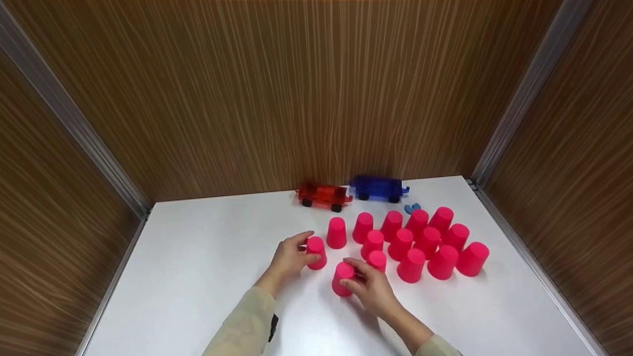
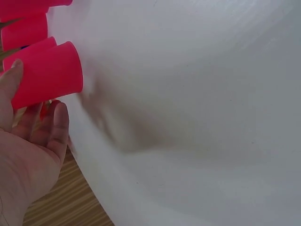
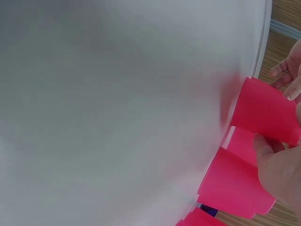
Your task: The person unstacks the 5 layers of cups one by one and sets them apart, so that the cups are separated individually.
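Around an upside-down pink cup point(image 1: 315, 247) at the left end of the group, my left hand point(image 1: 288, 256) has its thumb on the near side and its fingers on the far side. In the left wrist view, the thumb lies against that cup point(image 2: 51, 75). My right hand point(image 1: 377, 292) holds another upturned pink cup point(image 1: 341, 282), nearer the front, between thumb and fingers. The right wrist view shows the held cup point(image 3: 265, 110) at the right edge. A pink cup point(image 1: 377, 260) just behind the right hand is partly hidden by it.
Several more upturned pink cups point(image 1: 411, 267) stand in loose rows to the right. Behind them are a red toy wagon point(image 1: 324, 194), a blue toy wagon point(image 1: 378, 188) and a small blue piece point(image 1: 412, 208). Wood-grain panels point(image 1: 296, 99) enclose the white table point(image 1: 198, 257).
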A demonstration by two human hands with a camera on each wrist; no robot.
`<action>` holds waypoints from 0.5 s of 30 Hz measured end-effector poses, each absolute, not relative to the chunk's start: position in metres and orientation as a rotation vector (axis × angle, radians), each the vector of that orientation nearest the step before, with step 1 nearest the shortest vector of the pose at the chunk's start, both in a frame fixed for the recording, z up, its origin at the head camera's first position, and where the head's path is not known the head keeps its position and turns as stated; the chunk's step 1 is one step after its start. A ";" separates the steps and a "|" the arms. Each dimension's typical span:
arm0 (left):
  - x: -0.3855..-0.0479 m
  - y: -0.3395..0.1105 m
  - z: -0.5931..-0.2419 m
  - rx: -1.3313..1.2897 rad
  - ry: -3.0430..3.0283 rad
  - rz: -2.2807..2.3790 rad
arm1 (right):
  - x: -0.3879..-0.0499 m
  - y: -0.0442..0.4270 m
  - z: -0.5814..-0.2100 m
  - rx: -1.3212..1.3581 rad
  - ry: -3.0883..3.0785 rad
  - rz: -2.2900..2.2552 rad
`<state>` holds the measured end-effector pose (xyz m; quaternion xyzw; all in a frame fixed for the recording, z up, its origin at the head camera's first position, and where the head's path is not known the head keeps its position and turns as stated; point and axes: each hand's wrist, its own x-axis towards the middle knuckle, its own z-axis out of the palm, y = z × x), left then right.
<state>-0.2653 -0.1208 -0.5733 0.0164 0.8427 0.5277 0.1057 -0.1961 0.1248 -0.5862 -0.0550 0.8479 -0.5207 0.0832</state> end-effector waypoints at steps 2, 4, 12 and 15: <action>-0.265 -0.123 -0.574 0.028 2.490 1.542 | -0.198 0.125 -0.588 -0.151 2.519 -1.554; -0.265 -0.127 -0.571 0.012 2.497 1.533 | -0.201 0.125 -0.591 -0.153 2.508 -1.562; -0.252 -0.159 -0.561 0.009 2.580 1.478 | -0.206 0.124 -0.597 -0.186 2.480 -1.560; -0.245 -0.175 -0.558 0.019 2.640 1.439 | -0.203 0.126 -0.593 -0.216 2.490 -1.538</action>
